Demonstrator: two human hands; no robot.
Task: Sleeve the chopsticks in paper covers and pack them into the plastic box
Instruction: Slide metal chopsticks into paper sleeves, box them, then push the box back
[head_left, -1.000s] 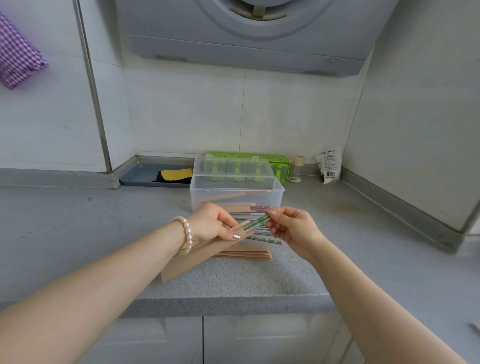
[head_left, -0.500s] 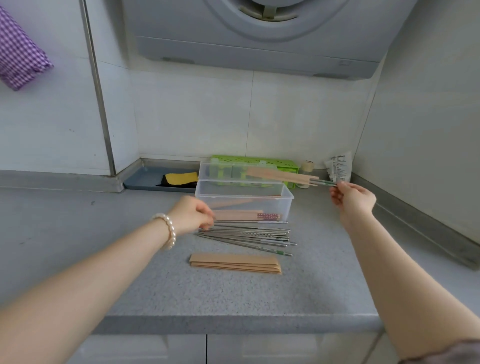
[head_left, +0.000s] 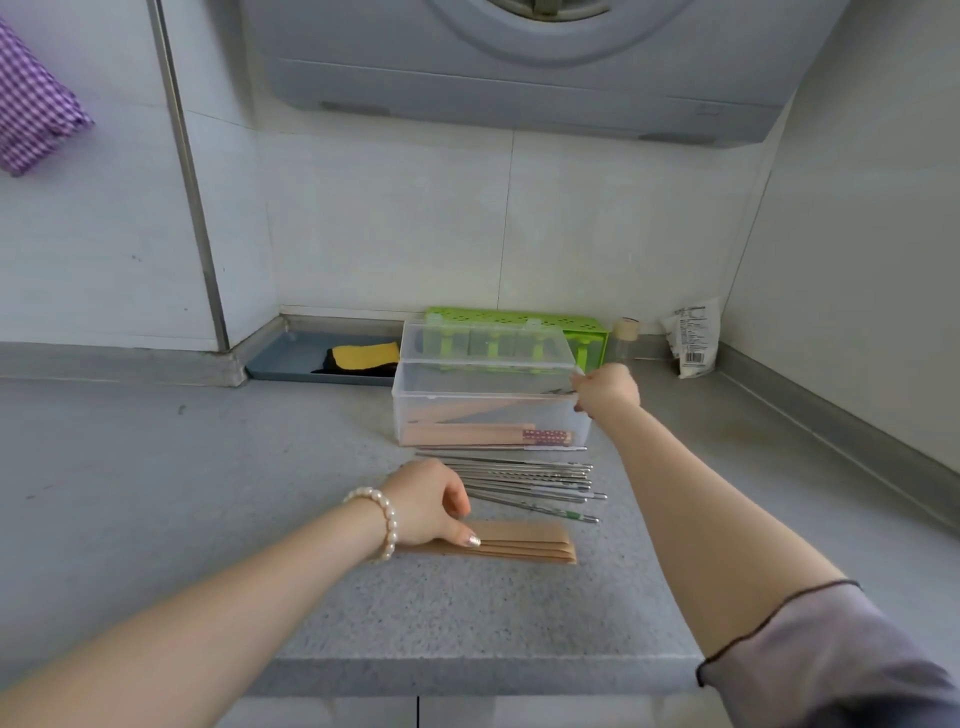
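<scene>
Since the earlier frame the right hand has come down from the air to the right end of the plastic box, and the left hand has dropped from beside the box onto the stack of paper covers. Right fingers curl at the box's right rim, pinching the end of a sleeved pair that slants down inside toward the left; how tightly they close I cannot tell, since the back of the hand hides them. Left fingers are loosely curled, thumb tip pressed on the top cover at the stack's left part, the fingertips just over its far edge. Clear-walled, the box stands on the grey counter with its hinged lid raised behind it; on its floor lie more sleeved pairs, tan paper with a red dotted handle end showing at the right. Bare metal chopsticks lie in a loose row between the box and the covers, points toward the left hand, one with a green band near its right end. Behind the box sit a green perforated holder, a small jar, a white packet and a blue tray with a yellow and black cloth. A pearl bracelet circles the left wrist.
</scene>
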